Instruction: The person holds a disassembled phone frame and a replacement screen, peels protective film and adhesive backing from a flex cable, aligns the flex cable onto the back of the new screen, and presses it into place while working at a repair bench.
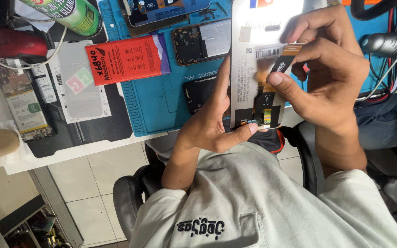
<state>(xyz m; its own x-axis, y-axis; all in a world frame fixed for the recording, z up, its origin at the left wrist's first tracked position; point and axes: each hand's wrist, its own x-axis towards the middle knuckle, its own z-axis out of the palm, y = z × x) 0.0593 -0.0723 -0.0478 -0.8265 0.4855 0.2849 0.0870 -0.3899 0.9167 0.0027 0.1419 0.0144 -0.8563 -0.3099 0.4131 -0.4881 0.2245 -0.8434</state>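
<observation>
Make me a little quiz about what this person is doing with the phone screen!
1. True or false: both hands hold the phone screen panel.
2. Which colour is the flat box on the work mat? A) red B) yellow C) white
3. Fill in: the left hand has its thumb at the panel's ____ edge, near the small connector.

Key
1. True: the right hand pinches the orange strip on the panel's back, while the left hand steadies it.
2. A
3. Bottom
</observation>
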